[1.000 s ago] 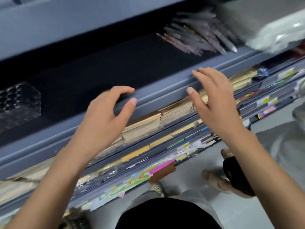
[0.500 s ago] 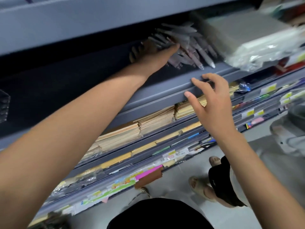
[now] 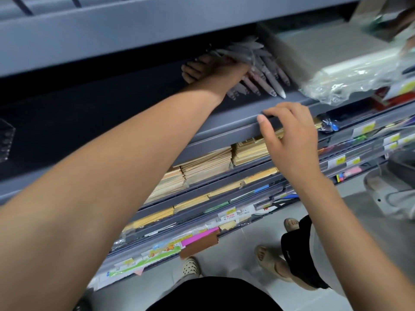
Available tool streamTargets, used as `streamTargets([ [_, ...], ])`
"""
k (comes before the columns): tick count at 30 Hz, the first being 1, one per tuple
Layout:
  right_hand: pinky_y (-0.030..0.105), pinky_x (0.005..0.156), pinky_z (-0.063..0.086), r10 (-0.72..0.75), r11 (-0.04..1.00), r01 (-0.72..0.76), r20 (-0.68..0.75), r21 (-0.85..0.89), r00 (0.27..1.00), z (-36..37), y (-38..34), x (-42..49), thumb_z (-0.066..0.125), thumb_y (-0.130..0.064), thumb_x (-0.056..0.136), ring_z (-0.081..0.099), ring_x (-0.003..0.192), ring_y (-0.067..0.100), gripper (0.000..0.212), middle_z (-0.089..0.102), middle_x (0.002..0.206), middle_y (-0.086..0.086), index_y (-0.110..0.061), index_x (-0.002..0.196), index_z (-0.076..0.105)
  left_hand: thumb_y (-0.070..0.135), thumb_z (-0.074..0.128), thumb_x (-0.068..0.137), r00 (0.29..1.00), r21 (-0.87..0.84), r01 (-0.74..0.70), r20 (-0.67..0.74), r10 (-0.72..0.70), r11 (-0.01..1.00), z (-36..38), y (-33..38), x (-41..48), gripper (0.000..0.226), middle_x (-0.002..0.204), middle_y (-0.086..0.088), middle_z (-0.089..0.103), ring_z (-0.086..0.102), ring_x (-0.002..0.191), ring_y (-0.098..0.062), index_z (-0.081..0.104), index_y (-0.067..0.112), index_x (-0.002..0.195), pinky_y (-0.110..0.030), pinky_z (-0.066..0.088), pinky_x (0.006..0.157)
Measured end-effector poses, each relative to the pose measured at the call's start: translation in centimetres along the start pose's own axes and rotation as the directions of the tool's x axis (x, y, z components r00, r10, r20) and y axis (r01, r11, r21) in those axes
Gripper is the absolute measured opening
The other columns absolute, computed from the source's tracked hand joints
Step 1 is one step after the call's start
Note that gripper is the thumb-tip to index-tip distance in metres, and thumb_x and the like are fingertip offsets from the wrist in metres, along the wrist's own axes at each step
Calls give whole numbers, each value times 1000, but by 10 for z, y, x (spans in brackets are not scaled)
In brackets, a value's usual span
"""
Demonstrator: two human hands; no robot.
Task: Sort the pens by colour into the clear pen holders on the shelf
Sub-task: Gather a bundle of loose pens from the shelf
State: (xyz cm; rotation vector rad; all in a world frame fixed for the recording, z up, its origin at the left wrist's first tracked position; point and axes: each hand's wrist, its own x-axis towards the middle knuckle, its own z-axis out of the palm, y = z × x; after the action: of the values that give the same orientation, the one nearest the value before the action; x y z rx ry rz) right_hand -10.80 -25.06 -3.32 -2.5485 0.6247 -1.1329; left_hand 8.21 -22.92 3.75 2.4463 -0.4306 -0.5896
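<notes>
Many grey and pinkish plastic pens (image 3: 269,78) lay heaped on the grey metal shelf (image 3: 226,129), just beside a plastic-wrapped stack (image 3: 336,61). My left hand (image 3: 213,68) lay over the heap's left side, fingers curled round a bunch of them. My right hand (image 3: 292,140) hooked its fingers over the shelf's front lip, thumb against its face. The clear plastic pen holder (image 3: 5,140) stood well apart, far along the shelf to the left.

I log: translucent grey and dusty-pink plastic pens (image 3: 268,71); blue-grey metal shelf (image 3: 224,131), dark navy inside; tan paper envelope stacks (image 3: 208,162) beneath; bright pink paper strip (image 3: 198,236); my cream slipper (image 3: 190,265), dark-dotted.
</notes>
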Motion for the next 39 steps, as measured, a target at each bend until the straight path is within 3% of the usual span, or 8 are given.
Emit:
streamTargets([
  [7,23,80,36,163,986,-162,-4,27,987,-5,-1,25,50,-36,98,57,90,17,33,56,116,3,-16,123,57,84,43,79,995,158,71,-87,-57,985,10,12,10,116,160,-34,2,-2,149,-48,15,-2,153,-53,-2,120],
  [13,31,71,29,138,971,-116,92,-211,986,1,2,51,53,-37,97,56,93,32,30,60,101,11,-8,104,59,52,45,95,984,84,56,-171,-41,995,9,11,13,81,162,-28,-3,-6,151,-41,13,8,155,-49,-7,121],
  [25,40,72,44,188,952,-130,191,-278,963,2,-2,71,53,-31,93,59,87,39,29,62,93,18,-4,93,63,17,46,94,991,135,-121,-46,128,983,-37,-32,1,67,156,-21,32,36,141,-36,19,4,154,-45,35,114],
  [28,41,70,45,207,956,-163,167,-245,964,4,-4,77,55,-34,91,58,81,40,29,59,86,18,-6,86,61,25,56,92,986,157,-166,42,161,974,-46,-40,-5,72,132,-22,58,59,111,-29,22,1,151,-30,50,83],
  [31,40,69,45,213,959,-181,134,-218,968,11,-6,83,56,-36,90,59,81,43,33,63,88,22,-5,93,66,38,63,91,986,182,-169,36,165,969,-45,-45,-4,48,69,-12,64,58,77,-23,49,-2,115,-12,45,45],
  [33,37,68,43,185,962,-154,125,-224,975,17,-7,85,56,-37,89,61,83,45,31,66,91,24,-11,102,67,52,65,88,991,178,-132,0,134,975,-44,-46,-1,62,95,-18,64,58,110,-29,49,5,124,-1,47,65],
  [35,35,65,37,158,957,-124,114,-263,981,23,-5,84,57,-36,89,62,83,45,30,67,91,24,-14,109,66,71,63,79,987,335,-136,-32,156,932,-48,-47,-4,105,151,-23,39,36,141,-34,26,4,152,-26,40,108],
  [39,34,63,33,142,941,-102,103,-324,984,31,-3,80,58,-26,86,63,81,43,28,68,89,22,-15,112,63,72,63,79,984,506,-142,-21,177,851,-58,-37,-3,86,127,-17,61,62,106,-33,54,4,132,-29,46,76],
])
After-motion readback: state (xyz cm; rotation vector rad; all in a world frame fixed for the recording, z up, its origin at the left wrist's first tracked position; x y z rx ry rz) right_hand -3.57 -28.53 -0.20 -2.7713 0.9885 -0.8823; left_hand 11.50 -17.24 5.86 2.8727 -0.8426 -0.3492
